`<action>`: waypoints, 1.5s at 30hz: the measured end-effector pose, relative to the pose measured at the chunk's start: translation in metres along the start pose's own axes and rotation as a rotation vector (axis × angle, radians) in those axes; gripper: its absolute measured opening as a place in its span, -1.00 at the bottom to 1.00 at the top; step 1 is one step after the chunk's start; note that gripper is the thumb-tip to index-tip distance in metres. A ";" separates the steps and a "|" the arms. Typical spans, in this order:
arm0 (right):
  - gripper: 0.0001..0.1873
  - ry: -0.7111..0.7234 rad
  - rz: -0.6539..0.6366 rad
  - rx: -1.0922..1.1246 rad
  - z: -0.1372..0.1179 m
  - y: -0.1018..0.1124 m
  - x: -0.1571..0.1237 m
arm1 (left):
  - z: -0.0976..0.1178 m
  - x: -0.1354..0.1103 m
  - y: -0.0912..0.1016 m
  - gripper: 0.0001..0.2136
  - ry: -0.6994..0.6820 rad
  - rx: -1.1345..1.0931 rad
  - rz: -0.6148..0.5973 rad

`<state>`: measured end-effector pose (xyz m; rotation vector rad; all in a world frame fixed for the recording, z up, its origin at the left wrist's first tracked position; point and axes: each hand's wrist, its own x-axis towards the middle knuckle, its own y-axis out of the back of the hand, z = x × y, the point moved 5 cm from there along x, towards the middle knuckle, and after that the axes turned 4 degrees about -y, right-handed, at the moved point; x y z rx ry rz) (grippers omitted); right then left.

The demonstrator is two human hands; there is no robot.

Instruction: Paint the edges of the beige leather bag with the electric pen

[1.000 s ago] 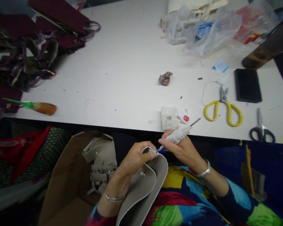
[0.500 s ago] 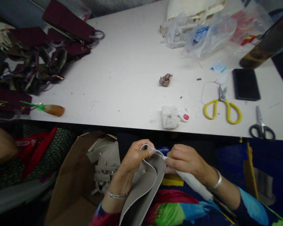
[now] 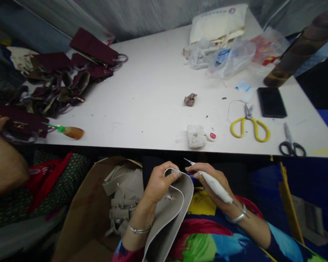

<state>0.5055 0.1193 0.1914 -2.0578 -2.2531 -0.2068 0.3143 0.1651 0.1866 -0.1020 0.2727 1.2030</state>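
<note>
Low in the head view, my left hand (image 3: 160, 182) pinches the top edge of a light grey handbag (image 3: 177, 211), thumb on the near side. The bag's edge curves into a loop, and a small metal stud shows on its inner panel. My right hand (image 3: 214, 182) is closed around a white-handled awl (image 3: 215, 185). Its thin metal tip points up and left, just beyond the bag's rim and apart from it. A second thin metal rod sticks out of the handle's rear, over the wrist. The bag's lower part runs out of view.
On the white table (image 3: 153, 87) lie yellow-handled scissors (image 3: 250, 123), black scissors (image 3: 292, 143), a phone (image 3: 271, 102), a white block (image 3: 196, 136) and an orange bottle (image 3: 72, 132). Maroon bags (image 3: 95, 47) pile up left, near another person's arm (image 3: 5, 163). A cardboard box (image 3: 82, 203) holds grey pieces.
My right hand has drawn back from the bag's edge, bringing the awl's tip into sight. My left hand keeps its grip on the bag. The head view has tilted up slightly.
</note>
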 end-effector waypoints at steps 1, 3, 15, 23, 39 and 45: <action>-0.82 -0.015 -0.001 0.010 0.001 -0.001 0.000 | 0.000 -0.001 0.000 -0.79 -0.003 0.015 0.001; -0.83 -0.040 -0.010 0.030 0.001 -0.005 0.000 | 0.001 -0.002 0.001 -0.80 -0.009 0.045 0.001; -0.87 -0.066 -0.050 -0.182 -0.018 -0.026 0.008 | 0.015 -0.006 -0.002 -0.80 -0.102 0.070 -0.072; -0.90 0.024 -0.084 -0.221 -0.025 -0.038 0.015 | 0.018 -0.005 0.002 -0.76 -0.161 0.018 -0.147; -0.97 0.129 -0.090 -0.331 -0.038 -0.054 0.008 | 0.002 -0.030 0.035 -0.65 -0.244 -0.139 -0.076; -0.77 0.190 -0.068 -0.190 -0.054 -0.072 0.017 | 0.012 -0.056 0.027 -0.47 -0.160 -0.163 -0.007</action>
